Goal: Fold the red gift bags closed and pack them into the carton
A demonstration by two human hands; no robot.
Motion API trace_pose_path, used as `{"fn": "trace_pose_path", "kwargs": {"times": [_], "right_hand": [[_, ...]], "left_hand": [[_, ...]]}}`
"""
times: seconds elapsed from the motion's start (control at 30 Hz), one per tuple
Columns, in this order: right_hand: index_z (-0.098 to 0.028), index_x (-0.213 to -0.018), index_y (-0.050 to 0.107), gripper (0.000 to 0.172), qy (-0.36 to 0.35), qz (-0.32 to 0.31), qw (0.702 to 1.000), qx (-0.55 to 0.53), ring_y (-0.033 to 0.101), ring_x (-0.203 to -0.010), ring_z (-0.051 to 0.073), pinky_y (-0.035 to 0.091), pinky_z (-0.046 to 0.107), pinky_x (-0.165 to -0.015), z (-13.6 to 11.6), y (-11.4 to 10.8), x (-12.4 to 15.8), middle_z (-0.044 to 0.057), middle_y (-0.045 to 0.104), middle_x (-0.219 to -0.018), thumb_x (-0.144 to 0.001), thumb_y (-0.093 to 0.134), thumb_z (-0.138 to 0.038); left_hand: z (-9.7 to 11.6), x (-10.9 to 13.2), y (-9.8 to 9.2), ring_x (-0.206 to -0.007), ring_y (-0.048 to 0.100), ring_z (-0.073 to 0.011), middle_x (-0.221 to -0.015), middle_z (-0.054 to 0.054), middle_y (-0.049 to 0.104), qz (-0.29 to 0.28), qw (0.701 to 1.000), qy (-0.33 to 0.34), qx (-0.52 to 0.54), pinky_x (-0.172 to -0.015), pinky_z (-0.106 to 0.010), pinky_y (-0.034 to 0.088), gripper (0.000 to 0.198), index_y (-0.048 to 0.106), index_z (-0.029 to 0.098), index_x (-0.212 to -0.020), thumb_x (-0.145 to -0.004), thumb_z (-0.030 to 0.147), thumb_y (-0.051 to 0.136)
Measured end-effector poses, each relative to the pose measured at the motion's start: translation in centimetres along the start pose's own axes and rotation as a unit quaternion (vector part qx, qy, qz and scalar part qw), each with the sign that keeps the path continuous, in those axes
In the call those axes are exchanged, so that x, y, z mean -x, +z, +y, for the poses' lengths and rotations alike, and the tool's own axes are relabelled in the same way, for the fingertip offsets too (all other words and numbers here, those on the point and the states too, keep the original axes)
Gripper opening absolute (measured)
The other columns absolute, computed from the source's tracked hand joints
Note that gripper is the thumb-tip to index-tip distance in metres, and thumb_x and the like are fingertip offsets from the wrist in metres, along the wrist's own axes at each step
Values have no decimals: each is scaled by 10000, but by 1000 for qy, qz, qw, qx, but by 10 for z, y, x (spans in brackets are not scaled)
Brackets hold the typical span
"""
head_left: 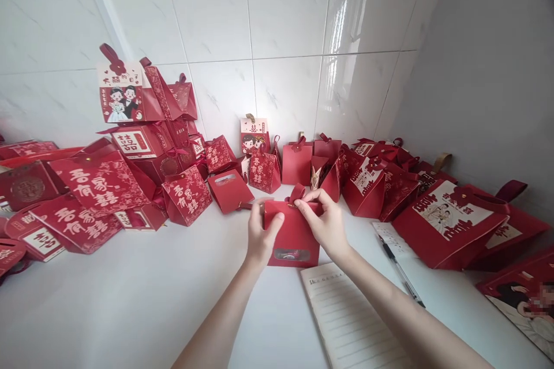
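A plain red gift box (pixel 294 233) with a small clear window near its bottom stands upright on the white table (pixel 173 300). Its left side is held by my left hand (pixel 263 232), thumb on the front face and fingers behind the upper left edge. My right hand (pixel 322 222) pinches the dark red ribbon (pixel 297 192) at the middle of the box's top edge. The ribbon rises in a loop above the box, and one end sticks out left behind my left hand.
An open lined notebook (pixel 346 317) lies in front, partly under my right forearm. Right of it is a pen (pixel 400 271) on a paper. Red boxes are stacked at the left (pixel 99 181), along the tiled wall and at the right (pixel 450 222).
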State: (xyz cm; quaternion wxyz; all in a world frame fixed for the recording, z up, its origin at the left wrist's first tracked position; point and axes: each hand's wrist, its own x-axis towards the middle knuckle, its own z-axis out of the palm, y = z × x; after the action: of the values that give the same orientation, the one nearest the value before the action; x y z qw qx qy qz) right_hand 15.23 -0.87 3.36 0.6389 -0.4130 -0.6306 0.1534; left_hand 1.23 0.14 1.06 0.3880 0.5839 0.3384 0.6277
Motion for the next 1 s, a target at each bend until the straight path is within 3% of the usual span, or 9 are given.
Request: {"fn": "trace_pose_path", "kwargs": {"times": [0.13, 0.23, 0.33, 0.4, 0.57, 0.67, 0.8, 1.0], "right_hand": [[-211, -777, 506, 141, -11, -29, 999, -32, 557, -693, 147, 452, 258, -664, -2, 11, 6, -10, 584, -746, -873, 551, -304], [-210, -799, 482, 123, -30, -72, 996, -46, 523, -675, 143, 433, 252, -616, -5, 17, 8, -6, 549, -746, -882, 509, -297], [-208, -812, 463, 90, -33, -107, 992, -55, 493, -656, 143, 410, 249, -575, -6, 19, 8, -2, 525, -743, -868, 490, -274], [-209, -813, 451, 81, -25, -118, 991, -58, 477, -630, 138, 391, 241, -541, -7, 19, 9, -5, 518, -736, -857, 492, -262], [-210, -818, 443, 75, -24, -132, 990, -51, 470, -600, 129, 390, 236, -527, -6, 16, 8, -8, 521, -739, -857, 486, -258], [-210, -812, 444, 67, -45, -126, 990, -34, 485, -625, 135, 407, 246, -569, -5, 17, 8, -10, 529, -742, -857, 480, -245], [-205, -805, 463, 63, -55, -123, 991, -16, 506, -667, 143, 417, 258, -614, -5, 17, 8, -5, 545, -751, -862, 471, -231], [-206, -802, 483, 73, -67, -124, 990, -1, 509, -667, 149, 417, 264, -607, -5, 17, 8, 1, 550, -751, -866, 464, -235]], "left_hand": [[22, -2, -7, -926, 635, -182, -935, -47, 671, 22, 989, 144, -35, -844, -322, 482, 269, 438, 214, -1028, -814, 269, 591], [32, -5, -13, -965, 636, -192, -997, -63, 675, 12, 973, 195, -123, -849, -325, 489, 182, 491, 206, -947, -806, 230, 604], [39, -8, -21, -829, 660, -172, -840, -32, 687, 16, 969, 171, -177, -751, -277, 511, 57, 561, 197, -808, -814, 248, 587], [43, -10, -25, -768, 662, -164, -765, -19, 682, 13, 973, 142, -179, -709, -258, 513, 86, 586, 197, -760, -816, 262, 580], [52, -12, -26, -887, 673, -215, -875, -52, 711, -35, 990, 63, -123, -787, -299, 525, 158, 617, 188, -882, -756, 280, 644], [51, -12, -22, -878, 677, -212, -887, -63, 717, -35, 996, 22, -75, -776, -292, 537, 213, 651, 178, -942, -753, 277, 647], [47, -11, -22, -826, 680, -192, -845, -48, 717, -41, 998, 40, -34, -779, -290, 540, 192, 664, 184, -937, -754, 227, 629], [46, -10, -27, -878, 657, -207, -875, -43, 704, -71, 989, 91, -91, -811, -319, 537, 235, 699, 210, -956, -743, 190, 600]]}}
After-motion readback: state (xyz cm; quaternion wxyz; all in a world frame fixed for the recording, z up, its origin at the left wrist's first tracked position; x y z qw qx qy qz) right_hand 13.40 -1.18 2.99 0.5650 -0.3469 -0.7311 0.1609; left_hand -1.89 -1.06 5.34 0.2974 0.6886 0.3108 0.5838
